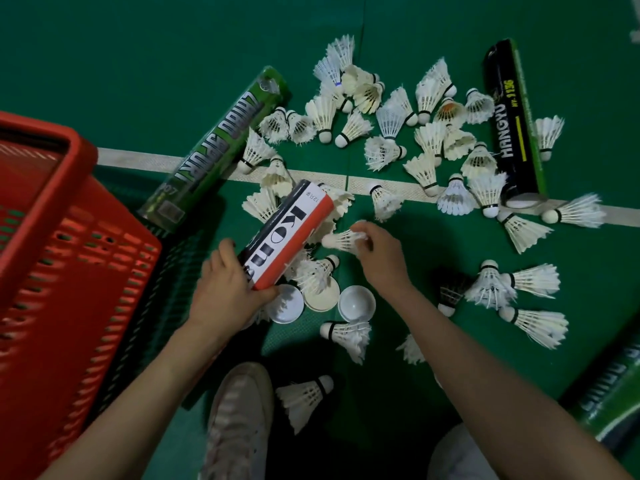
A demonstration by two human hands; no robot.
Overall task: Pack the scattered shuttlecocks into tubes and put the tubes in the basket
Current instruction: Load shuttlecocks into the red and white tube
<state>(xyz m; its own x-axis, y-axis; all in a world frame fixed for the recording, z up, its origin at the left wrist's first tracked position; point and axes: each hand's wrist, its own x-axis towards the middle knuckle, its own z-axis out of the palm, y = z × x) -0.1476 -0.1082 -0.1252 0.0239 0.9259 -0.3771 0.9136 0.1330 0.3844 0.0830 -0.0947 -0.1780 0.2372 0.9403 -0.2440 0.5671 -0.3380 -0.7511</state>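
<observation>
My left hand (228, 289) grips the near end of a red, white and black tube (289, 233), which slants up and away over the green floor. My right hand (381, 252) pinches a white shuttlecock (341, 240) lying sideways just right of the tube. Several white shuttlecocks (391, 116) lie scattered over the floor beyond and to the right of both hands. A green tube (218, 147) lies at the left, a black tube (516, 123) at the far right. The red basket (69, 244) stands at the left edge.
Three round white tube caps (356, 303) lie on the floor between my hands. A dark shuttlecock (450, 292) lies at the right. Another green tube (609, 396) pokes in at the lower right corner. My shoe (239, 420) is at the bottom centre. A white court line (145, 159) crosses the floor.
</observation>
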